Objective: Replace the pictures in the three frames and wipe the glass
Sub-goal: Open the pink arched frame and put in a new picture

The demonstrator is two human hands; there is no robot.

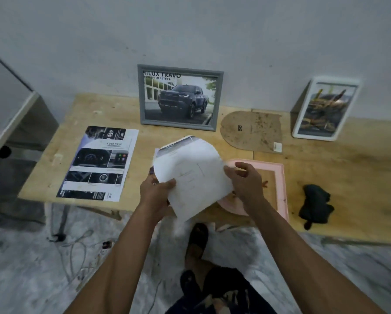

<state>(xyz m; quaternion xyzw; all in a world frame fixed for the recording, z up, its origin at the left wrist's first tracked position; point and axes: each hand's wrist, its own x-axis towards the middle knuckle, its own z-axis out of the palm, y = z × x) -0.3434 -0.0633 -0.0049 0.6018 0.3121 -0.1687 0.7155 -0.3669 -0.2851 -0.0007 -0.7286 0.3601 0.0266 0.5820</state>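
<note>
Holding a white cut-out sheet of paper with one rounded end (191,175) in mid-air above the front edge of the pale wooden desk (348,173), the person risks creasing or tearing it: the left hand (155,192) pinches its lower left edge between thumb and fingers, and the sheet bows upward with its printed side turned away, so a firmer pinch or a hurried push would likely kink it. The right hand (246,181) sits at the sheet's right edge with fingers loosely curled; whether that grip actually clasps the paper or only steadies it, I cannot tell. Just beneath lies the pink arch-topped picture frame (280,177), flat and face-down, its opening showing a brownish surface; the paper could go in crooked or the wrong way round, since the arch must match the frame's curve. The brown arch-shaped backing board (251,132) lies apart behind the frame, not yet refitted. A grey rectangular frame holding a truck picture (181,97) and a white-bordered frame (325,108) lean against the wall, where a knock to the desk could tip them. The crumpled dark cloth (314,207) lies untouched at right, and a printed brochure page (97,162) lies flat at left. Both forearms reach forward and slightly inward, wrists roughly level.
</note>
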